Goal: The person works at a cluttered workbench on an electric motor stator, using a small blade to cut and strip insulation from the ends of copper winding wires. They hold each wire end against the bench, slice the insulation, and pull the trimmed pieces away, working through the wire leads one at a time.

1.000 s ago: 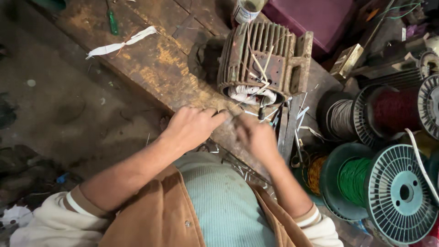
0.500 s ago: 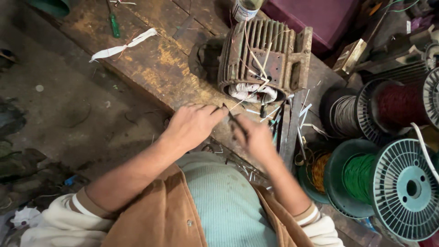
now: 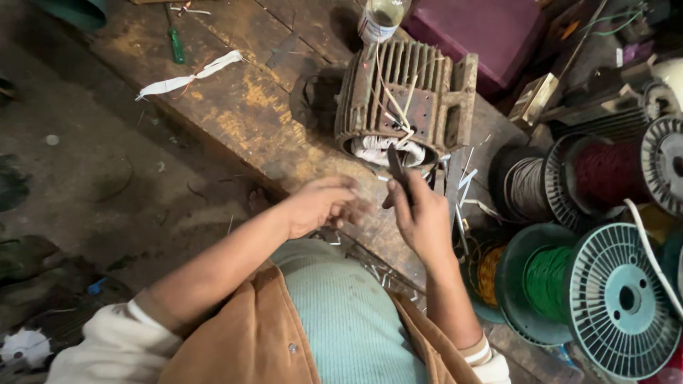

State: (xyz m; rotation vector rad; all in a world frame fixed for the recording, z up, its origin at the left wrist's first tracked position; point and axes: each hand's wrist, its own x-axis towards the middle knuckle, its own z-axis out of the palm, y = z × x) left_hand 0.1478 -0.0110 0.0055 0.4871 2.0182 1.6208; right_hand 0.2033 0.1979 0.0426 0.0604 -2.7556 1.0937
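A ribbed metal motor housing [image 3: 409, 99] lies on a worn wooden bench [image 3: 235, 114], with white windings and thin wire leads coming out of its near end. My right hand [image 3: 420, 213] is just in front of it, closed around a small dark tool [image 3: 395, 165] that points up toward the leads. My left hand [image 3: 320, 205] sits beside it, fingers curled, pinching a thin white wire end; motion blur hides the exact grip.
Several wire spools stand at the right: a green one [image 3: 569, 284], a dark red one [image 3: 612, 171], a pale one [image 3: 530, 186]. A plastic bottle [image 3: 380, 18], a purple box [image 3: 484, 32], a green screwdriver [image 3: 176, 44] and a white strip [image 3: 188, 75] lie on the bench.
Both hands have drawn slightly back from the motor and closer together. My right hand has turned the dark tool upright, and the left hand's fingers are moving.
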